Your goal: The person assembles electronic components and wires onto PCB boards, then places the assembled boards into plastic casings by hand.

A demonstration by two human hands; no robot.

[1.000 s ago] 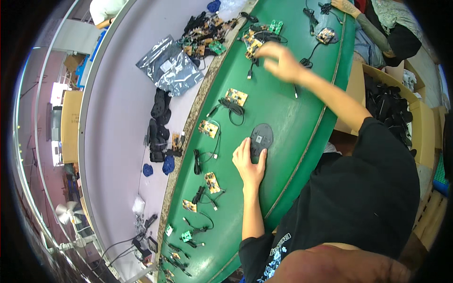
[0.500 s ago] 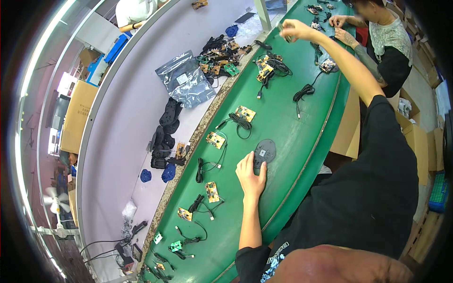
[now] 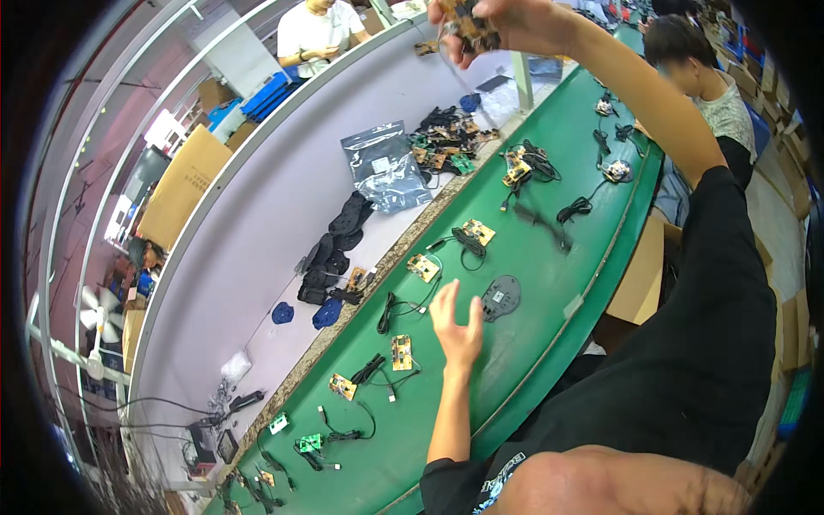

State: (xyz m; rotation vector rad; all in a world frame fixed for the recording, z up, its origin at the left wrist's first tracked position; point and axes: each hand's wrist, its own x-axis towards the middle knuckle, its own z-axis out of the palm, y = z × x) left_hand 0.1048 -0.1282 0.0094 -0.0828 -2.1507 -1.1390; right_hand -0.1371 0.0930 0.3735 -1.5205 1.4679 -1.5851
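Observation:
My right hand (image 3: 524,30) is raised high at the top of the view, its fingers gripping a brown circuit board (image 3: 472,26) with small parts on it. A thin wire hangs down from the board, and a motion-smeared black cable (image 3: 545,225) shows below. My left hand (image 3: 457,330) hovers over the green belt (image 3: 524,360), thumb and fingers spread, holding nothing. Just right of its thumb lies a dark, rounded plastic plate (image 3: 501,298) with a small pale square. Left of that hand are a tan circuit board (image 3: 422,268) and a coiled black cable (image 3: 388,314).
More boards with cables (image 3: 402,352) line the belt. Beyond the speckled ledge (image 3: 403,245), a pale shelf holds a silvery bag (image 3: 384,167), black plastic parts (image 3: 324,266), blue pieces (image 3: 326,314) and a heap of boards (image 3: 446,142). A co-worker (image 3: 699,77) sits at the far right.
My right hand has come closer to the view with the circuit board, and the cable below swings. My left hand has come off the dark plate and opened. The whole view has shifted.

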